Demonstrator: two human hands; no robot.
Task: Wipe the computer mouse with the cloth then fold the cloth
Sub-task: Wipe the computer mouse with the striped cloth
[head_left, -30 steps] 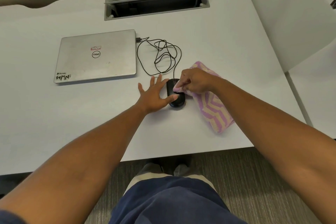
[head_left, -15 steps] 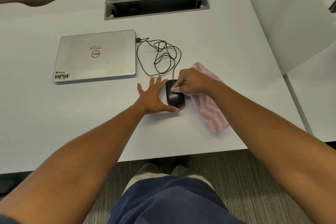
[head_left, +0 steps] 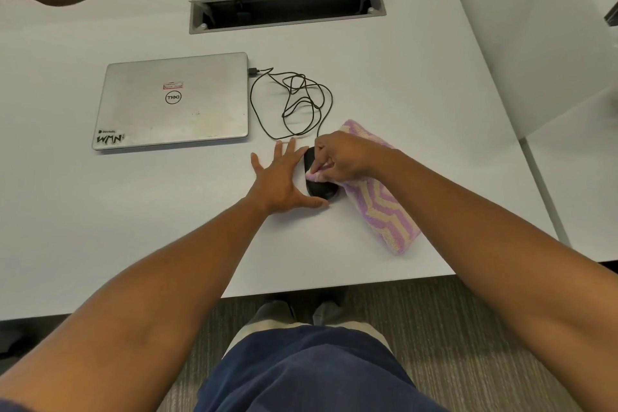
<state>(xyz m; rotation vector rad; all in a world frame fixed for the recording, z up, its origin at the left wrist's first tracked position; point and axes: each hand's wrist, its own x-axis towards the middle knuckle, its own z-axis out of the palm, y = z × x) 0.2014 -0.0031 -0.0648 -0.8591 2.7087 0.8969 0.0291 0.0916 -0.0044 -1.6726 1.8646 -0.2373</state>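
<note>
the black computer mouse [head_left: 320, 189] sits on the white bench [head_left: 401, 84], just right of a closed silver dell laptop [head_left: 174, 100], its tangled black cable [head_left: 294, 104] running to the laptop's side. the left hand [head_left: 284, 181] lies flat with fingers spread against the mouse's left side, thumb at its near end. the right hand [head_left: 341, 157] pinches a corner of the pink and cream zigzag cloth [head_left: 381, 207] and presses it onto the mouse's top; the rest of the cloth trails on the bench to the right.

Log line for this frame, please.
wiping | right hand pinches cloth on mouse | left hand flat beside mouse | fold pending
</note>
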